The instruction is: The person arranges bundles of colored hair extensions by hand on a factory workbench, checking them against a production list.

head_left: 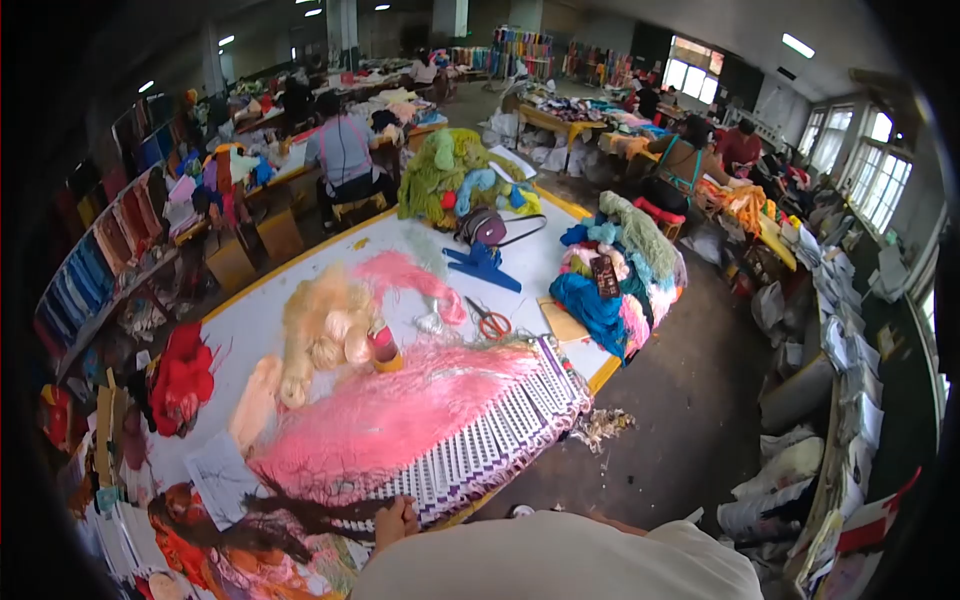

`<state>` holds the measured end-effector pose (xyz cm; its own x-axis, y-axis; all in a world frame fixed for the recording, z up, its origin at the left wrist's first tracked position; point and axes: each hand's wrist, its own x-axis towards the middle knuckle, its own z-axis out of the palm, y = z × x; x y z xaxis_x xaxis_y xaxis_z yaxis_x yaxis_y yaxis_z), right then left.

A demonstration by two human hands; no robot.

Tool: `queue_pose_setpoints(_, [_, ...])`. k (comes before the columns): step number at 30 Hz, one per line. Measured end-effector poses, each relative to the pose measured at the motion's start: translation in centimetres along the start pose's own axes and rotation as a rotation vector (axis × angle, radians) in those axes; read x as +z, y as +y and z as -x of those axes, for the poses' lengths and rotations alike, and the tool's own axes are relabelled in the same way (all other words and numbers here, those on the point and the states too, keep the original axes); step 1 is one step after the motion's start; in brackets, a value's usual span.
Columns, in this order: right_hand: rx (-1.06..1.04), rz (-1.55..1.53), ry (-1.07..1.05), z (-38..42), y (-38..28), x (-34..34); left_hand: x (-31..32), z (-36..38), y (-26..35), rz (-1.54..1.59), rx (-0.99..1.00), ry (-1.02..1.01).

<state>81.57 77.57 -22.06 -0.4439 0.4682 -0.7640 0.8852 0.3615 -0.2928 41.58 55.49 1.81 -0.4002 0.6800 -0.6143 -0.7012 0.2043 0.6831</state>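
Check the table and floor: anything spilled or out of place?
Yes. A clump of yarn scraps lies on the floor by the table's yellow edge, below the purple-and-white comb frame. The scissors lie open on the table.

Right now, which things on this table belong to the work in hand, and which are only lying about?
In use:
hand on dark yarn strands
pink yarn
purple-and-white card

Lying about:
scissors
blue yarn pile
green yarn pile
red yarn
handbag
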Motion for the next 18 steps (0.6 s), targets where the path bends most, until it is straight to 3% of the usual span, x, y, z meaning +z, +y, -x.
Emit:
queue_pose_setpoints(4, [0.002,-0.058,0.021,1.6,-1.8,0.2,-0.3,-0.2,0.0,-0.067,-0.023,0.073])
queue_pose_setpoints(18, [0.003,-0.244,0.098,7.1,-5.2,1.5,-1.6,-2.4,1.4,-0.060,-0.075,-0.006])
